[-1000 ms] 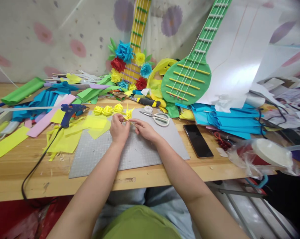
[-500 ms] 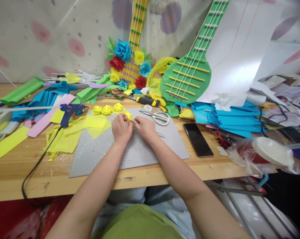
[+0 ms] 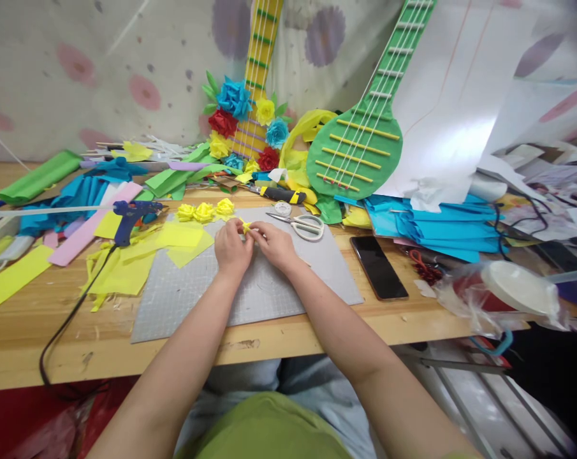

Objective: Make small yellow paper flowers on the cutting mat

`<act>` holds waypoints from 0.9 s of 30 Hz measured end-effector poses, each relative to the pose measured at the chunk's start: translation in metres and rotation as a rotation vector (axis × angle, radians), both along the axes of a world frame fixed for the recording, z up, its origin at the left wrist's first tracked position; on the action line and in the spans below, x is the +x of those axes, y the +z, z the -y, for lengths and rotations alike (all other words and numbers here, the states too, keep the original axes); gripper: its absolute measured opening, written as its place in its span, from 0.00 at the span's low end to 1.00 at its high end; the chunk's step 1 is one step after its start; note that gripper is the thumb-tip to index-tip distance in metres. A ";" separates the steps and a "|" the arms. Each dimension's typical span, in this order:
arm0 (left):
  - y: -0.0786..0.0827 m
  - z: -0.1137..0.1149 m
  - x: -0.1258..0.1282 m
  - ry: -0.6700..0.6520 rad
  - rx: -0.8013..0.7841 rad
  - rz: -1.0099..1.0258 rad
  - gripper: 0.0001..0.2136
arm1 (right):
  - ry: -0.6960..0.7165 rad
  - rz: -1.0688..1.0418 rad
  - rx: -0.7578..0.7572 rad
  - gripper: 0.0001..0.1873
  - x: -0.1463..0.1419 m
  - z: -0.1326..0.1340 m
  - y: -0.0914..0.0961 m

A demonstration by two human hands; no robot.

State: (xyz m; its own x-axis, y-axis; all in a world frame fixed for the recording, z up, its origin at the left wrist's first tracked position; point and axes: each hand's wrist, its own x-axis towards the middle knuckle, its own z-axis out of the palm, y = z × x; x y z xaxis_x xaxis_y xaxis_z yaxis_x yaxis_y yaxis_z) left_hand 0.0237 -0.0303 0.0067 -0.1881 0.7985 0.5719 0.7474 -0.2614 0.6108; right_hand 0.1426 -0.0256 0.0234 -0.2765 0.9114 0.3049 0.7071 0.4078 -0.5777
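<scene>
Over the middle of the grey cutting mat [image 3: 269,299], my left hand [image 3: 231,247] and right hand [image 3: 275,245] both pinch the small yellow paper flower [image 3: 245,225], rolling it; next I judge it needs tighter winding.

Both bare forearms reach forward from the body and converge, so that the two hands meet side by side. The left hand [image 3: 231,245] sits with its back turned up, knuckles bent and fingers curled in towards its thumb, pinching at the tips. The right hand [image 3: 275,245] lies just beside it, fingertips touching the left hand's fingertips, its back also up and slightly rolled outward, with the index finger and thumb drawn together in a pinch. Both wrists are fairly straight and held low. The left forearm runs in from the lower left, the right forearm from the lower right, elbows spread well apart.
</scene>
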 end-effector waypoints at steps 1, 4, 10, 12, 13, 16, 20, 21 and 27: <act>0.000 0.000 0.000 0.000 -0.004 -0.004 0.13 | -0.003 -0.014 0.001 0.13 0.000 -0.001 -0.001; -0.001 -0.001 0.001 0.005 -0.033 -0.019 0.13 | -0.025 -0.027 0.001 0.12 0.000 -0.002 -0.004; -0.002 -0.001 0.001 0.024 -0.087 -0.056 0.13 | -0.031 -0.001 0.006 0.09 -0.002 -0.003 -0.004; -0.002 -0.002 0.001 0.023 -0.084 -0.055 0.13 | -0.041 0.032 -0.004 0.10 -0.002 -0.004 -0.004; -0.002 -0.002 0.001 0.021 -0.081 -0.055 0.12 | -0.047 0.049 -0.012 0.10 -0.003 -0.005 -0.004; -0.001 -0.001 0.002 0.022 -0.079 -0.066 0.12 | -0.056 0.091 -0.030 0.11 -0.004 -0.006 -0.004; 0.001 0.001 0.003 0.035 -0.111 -0.084 0.11 | -0.041 0.093 -0.018 0.11 -0.007 -0.006 -0.004; 0.002 0.001 0.003 0.037 -0.122 -0.082 0.12 | -0.033 0.088 -0.008 0.10 -0.008 -0.006 -0.004; -0.002 0.001 0.000 0.034 -0.129 -0.002 0.13 | 0.033 0.083 0.088 0.08 -0.006 -0.003 -0.001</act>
